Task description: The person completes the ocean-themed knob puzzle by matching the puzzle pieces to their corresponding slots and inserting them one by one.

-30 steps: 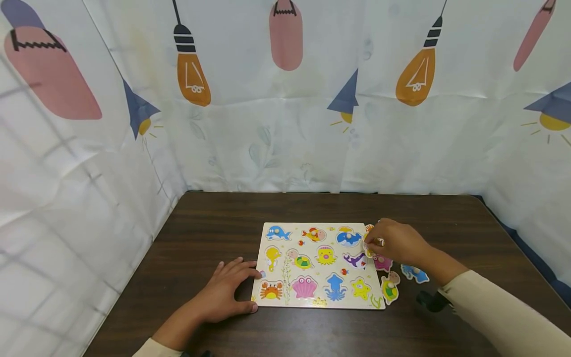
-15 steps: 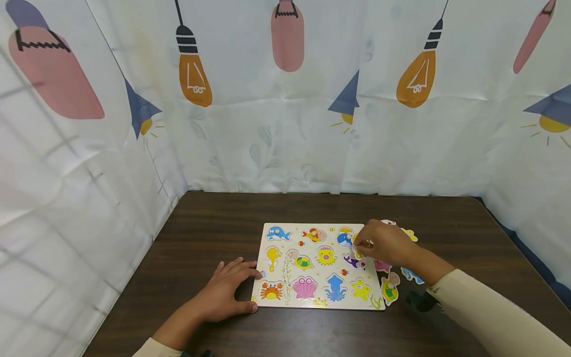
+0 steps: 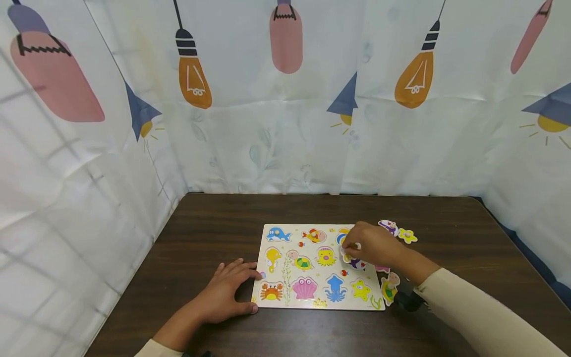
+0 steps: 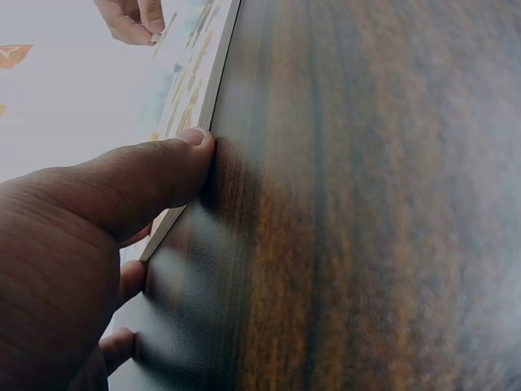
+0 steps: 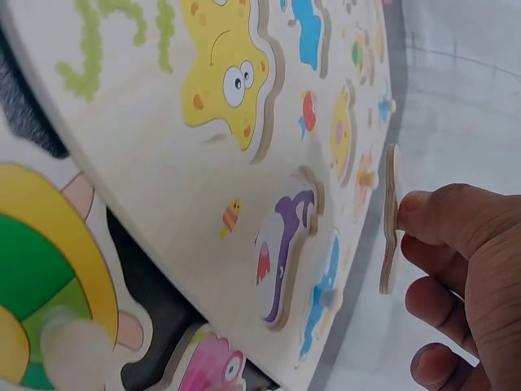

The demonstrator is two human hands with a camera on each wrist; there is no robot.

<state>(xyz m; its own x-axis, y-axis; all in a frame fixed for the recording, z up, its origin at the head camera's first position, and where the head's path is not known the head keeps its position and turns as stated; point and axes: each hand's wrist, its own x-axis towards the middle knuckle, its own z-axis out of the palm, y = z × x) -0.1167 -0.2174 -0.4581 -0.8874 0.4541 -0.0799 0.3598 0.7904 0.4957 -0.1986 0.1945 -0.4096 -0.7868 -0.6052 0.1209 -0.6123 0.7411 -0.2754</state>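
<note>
A light wooden puzzle board (image 3: 348,303) with sea-animal shapes lies on the dark table. Along its left edge and near corner rests my left hand (image 3: 225,292), fingers spread; in the left wrist view its thumb (image 4: 175,167) touches the board's side. Above the board's right part, my right hand (image 3: 372,243) pinches a thin puzzle piece (image 5: 391,228), seen edge-on in the right wrist view, over the upper rows. The piece's yellowish face is mostly hidden, so I cannot tell which animal it is. Knobbed pieces, a blue whale (image 3: 277,234) and a fish (image 3: 314,235), sit in the top row.
Right of the board lie loose pieces: a purple whale (image 3: 388,227), a yellow starfish (image 3: 408,235), a turtle (image 3: 390,288) and a partly covered pink one (image 3: 382,269). A printed white curtain (image 3: 276,124) stands behind the wood-grain table (image 3: 223,213).
My right hand has carried the puzzle piece leftward from the board's right edge to over its upper right part, uncovering the loose whale and starfish. My left hand stays put.
</note>
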